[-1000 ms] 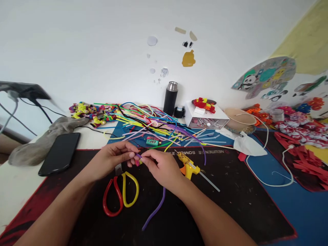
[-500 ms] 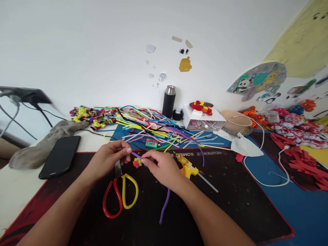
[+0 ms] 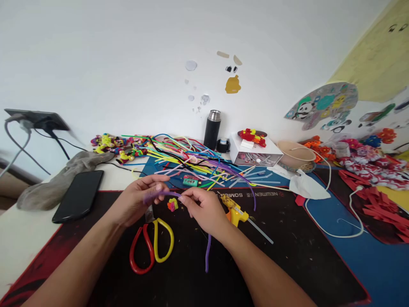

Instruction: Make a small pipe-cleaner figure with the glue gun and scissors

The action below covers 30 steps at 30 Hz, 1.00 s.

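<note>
A purple pipe cleaner (image 3: 172, 194) is pinched between the thumb and fingers of my right hand (image 3: 203, 209). Its long tail (image 3: 207, 256) hangs below that hand over the dark mat. The other end, blurred by motion, runs across the front of my left hand (image 3: 139, 198), whose fingers are loosely curled and apart. A small pink, yellow and orange pipe cleaner piece (image 3: 172, 205) lies on the mat between my hands. Close below my left hand are scissors (image 3: 151, 243) with one red and one yellow handle. A yellow glue gun (image 3: 235, 212) lies just beyond my right hand.
Many coloured pipe cleaners (image 3: 191, 160) are heaped at the back. Behind them stand a black flask (image 3: 212, 130) and a white box (image 3: 252, 151). A phone (image 3: 78, 196) lies left. A white cable (image 3: 338, 236) loops at right, near red strips (image 3: 383, 209).
My left hand's fingers have loosened from the purple pipe cleaner, and its end has swung across that hand. My right hand keeps its pinch. The view has shifted slightly.
</note>
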### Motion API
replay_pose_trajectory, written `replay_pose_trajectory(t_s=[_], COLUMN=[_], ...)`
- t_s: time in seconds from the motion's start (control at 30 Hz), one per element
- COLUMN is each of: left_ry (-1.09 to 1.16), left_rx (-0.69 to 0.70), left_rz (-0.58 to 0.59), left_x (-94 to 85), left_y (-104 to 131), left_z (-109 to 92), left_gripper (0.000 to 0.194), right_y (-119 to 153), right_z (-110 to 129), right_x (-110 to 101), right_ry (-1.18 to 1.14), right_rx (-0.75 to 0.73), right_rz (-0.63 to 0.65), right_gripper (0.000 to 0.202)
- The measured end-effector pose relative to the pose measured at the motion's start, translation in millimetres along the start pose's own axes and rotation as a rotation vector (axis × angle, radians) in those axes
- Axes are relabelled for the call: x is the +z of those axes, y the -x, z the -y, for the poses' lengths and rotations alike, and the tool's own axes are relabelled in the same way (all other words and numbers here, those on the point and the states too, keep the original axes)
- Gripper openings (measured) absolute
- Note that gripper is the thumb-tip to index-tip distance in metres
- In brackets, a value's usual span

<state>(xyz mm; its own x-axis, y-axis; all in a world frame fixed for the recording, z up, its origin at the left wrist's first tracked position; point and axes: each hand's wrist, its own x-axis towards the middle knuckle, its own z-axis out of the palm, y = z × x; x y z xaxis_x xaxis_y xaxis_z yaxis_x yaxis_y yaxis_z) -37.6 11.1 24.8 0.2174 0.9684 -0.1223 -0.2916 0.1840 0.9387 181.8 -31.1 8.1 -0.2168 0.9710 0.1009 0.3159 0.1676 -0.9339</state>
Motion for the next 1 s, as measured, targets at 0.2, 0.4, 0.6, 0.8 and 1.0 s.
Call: replay_pose_trajectory(t_s=[0.2,0.4,0.6,0.8,1.0], left_ry=[-0.102,-0.232,-0.184,0.115,0.237], left_rx=[-0.042,-0.004,0.060,0.067,-0.011], left_rz=[0.105,0.201,0.095,-0.058,-0.117], left_x=[2.7,2.2,-2.0,-12.1,-11.1], left_y=[4.6,6.3,0.3,-7.8,-10.8], left_z=[4.3,4.1,11.1,7.2,9.1], left_gripper=[0.038,0.030,0.028,0.032,0.035], right_y=[1.6,1.7,0.2,-34.5,-112.3], right_z=[-3.1,-3.2,-3.9,13.5,31.4], right_x=[5.1,6.6,9.7,-15.2,-51.6], right_ry=[-0.018,-0.081,-0.039,0.085,0.665], right_rx=[0.017,0.014,0.010,-0.046,0.034], right_rz=[0.000,-0.026,0.013,0.050,-0.073], right_gripper=[0.021,0.021,0.023,0.024,0.031])
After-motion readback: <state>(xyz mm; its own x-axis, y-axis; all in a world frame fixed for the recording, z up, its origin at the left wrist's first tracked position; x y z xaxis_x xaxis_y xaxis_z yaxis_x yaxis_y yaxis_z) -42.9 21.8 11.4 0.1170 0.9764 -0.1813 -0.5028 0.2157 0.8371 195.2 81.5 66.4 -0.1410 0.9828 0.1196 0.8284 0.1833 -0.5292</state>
